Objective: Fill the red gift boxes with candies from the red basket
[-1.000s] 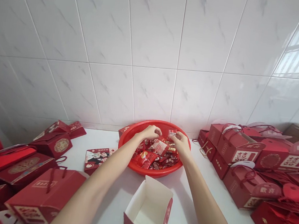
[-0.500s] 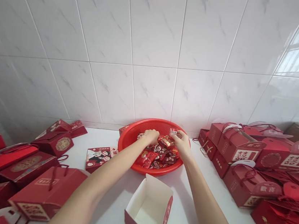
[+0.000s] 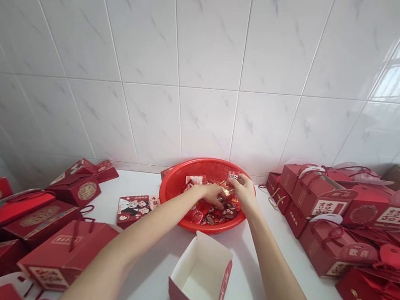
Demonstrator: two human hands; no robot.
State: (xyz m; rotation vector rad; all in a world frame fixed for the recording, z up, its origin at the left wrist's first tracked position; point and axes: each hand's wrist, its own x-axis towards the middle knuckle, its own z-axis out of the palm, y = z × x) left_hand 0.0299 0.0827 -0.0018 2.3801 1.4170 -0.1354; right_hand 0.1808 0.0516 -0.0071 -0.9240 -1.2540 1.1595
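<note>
A red plastic basket (image 3: pixel 172 185) stands against the wall and holds many wrapped candies (image 3: pixel 227 211). My left hand (image 3: pixel 211 193) reaches into it, fingers spread and touching the candies near a gold-wrapped piece. At the basket's right side, my right hand (image 3: pixel 244 190) pinches a small red candy packet (image 3: pixel 233 175) with a white label between thumb and fingers. In front of the basket sits a red box (image 3: pixel 198 281) with its top open and its white inside showing; nothing lies in it.
Red gift boxes (image 3: pixel 63 255) with cord handles crowd the left. More red gift boxes (image 3: pixel 322 194) are stacked on the right. A flat printed red box (image 3: pixel 136 209) lies left of the basket. White tiled wall (image 3: pixel 203 126) closes off the back.
My left hand has moved right across the candies, and its fingers have opened out of a closed shape. A white-labelled packet now shows at the basket's left. My right hand keeps its packet.
</note>
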